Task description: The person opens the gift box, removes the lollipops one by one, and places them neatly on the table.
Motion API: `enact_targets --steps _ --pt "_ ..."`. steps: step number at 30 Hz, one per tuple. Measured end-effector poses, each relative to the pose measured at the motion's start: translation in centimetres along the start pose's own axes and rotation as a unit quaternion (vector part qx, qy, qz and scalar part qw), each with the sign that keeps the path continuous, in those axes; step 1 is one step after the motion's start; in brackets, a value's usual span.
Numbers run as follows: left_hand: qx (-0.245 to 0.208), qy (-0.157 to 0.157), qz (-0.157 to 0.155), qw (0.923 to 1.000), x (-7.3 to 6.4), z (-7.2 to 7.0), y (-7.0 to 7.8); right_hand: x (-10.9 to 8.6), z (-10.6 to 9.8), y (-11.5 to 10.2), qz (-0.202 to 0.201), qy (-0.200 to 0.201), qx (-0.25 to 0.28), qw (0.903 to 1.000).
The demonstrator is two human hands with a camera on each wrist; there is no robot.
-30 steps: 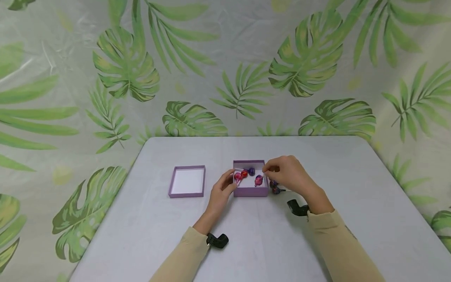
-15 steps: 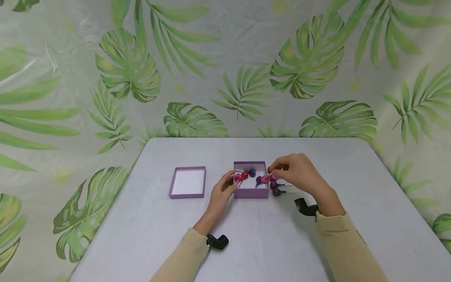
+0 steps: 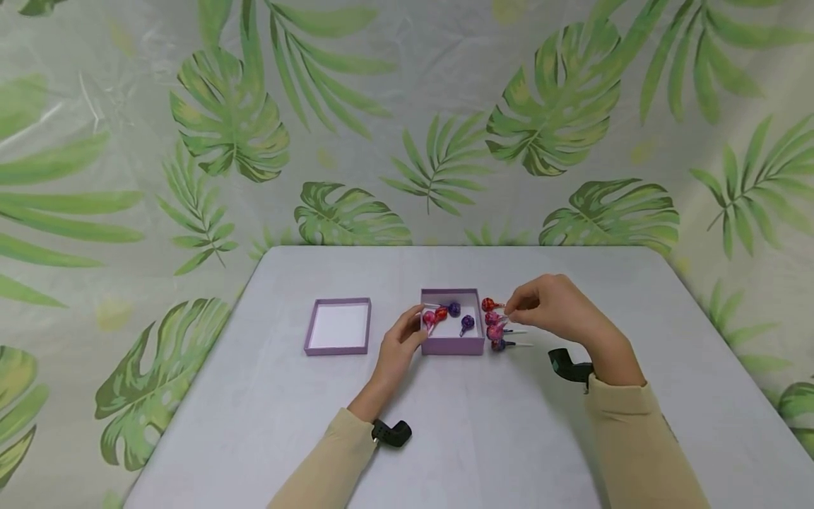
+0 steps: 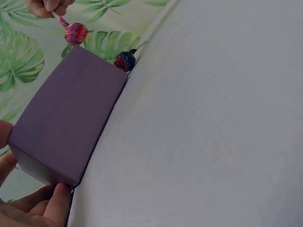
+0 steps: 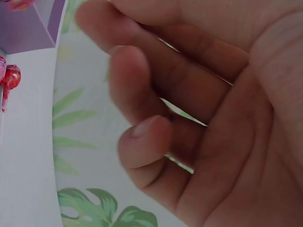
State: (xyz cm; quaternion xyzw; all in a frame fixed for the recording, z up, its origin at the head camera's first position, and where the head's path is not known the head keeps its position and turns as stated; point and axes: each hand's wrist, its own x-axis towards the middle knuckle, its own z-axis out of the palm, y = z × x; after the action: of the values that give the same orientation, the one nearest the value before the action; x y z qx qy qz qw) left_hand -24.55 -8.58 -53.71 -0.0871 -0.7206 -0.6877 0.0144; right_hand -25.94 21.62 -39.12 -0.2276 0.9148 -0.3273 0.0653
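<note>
staged-looking indoor nook, glossy leaf-print sheeting [image 3: 356,106] on three sides, white-topped table [image 3: 254,417]

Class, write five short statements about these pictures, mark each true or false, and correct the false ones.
1. The left hand touches the box. True.
2. The lid covers the box. False: the lid lies on the table, left of the box.
3. The right hand holds a pink lollipop by its stick. True.
4. Every lollipop is inside the box. False: a dark lollipop, for one, lies on the table, right of the box.
5. A purple lollipop lies inside the box. True.
</note>
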Motion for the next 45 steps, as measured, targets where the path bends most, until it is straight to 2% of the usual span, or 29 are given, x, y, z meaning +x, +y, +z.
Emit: enact_targets --steps 7,16,25,40,45 --pt "-0.006 0.001 0.002 1.0000 0.1 0.0 0.1 0.4 0.6 0.8 0.001 -0.055 -0.002 0.9985" --pt "-0.005 0.004 -0.001 1.0000 0.0 0.1 -0.1 1.0 1.8 1.8 -0.005 -0.094 -0.009 0.9955" --pt "0.005 0.000 0.003 1.0000 0.0 0.2 0.0 1.0 2.7 3.1 0.017 -0.082 0.005 0.9965" --pt "0.003 0.002 -0.005 1.0000 0.0 0.1 0.0 -1.2 3.1 4.8 0.021 -0.060 -0.045 0.9970" --pt "-0.005 -0.009 -0.006 0.9999 0.0 -0.1 0.4 -1.6 3.9 6.0 0.027 -0.053 -0.048 0.9971"
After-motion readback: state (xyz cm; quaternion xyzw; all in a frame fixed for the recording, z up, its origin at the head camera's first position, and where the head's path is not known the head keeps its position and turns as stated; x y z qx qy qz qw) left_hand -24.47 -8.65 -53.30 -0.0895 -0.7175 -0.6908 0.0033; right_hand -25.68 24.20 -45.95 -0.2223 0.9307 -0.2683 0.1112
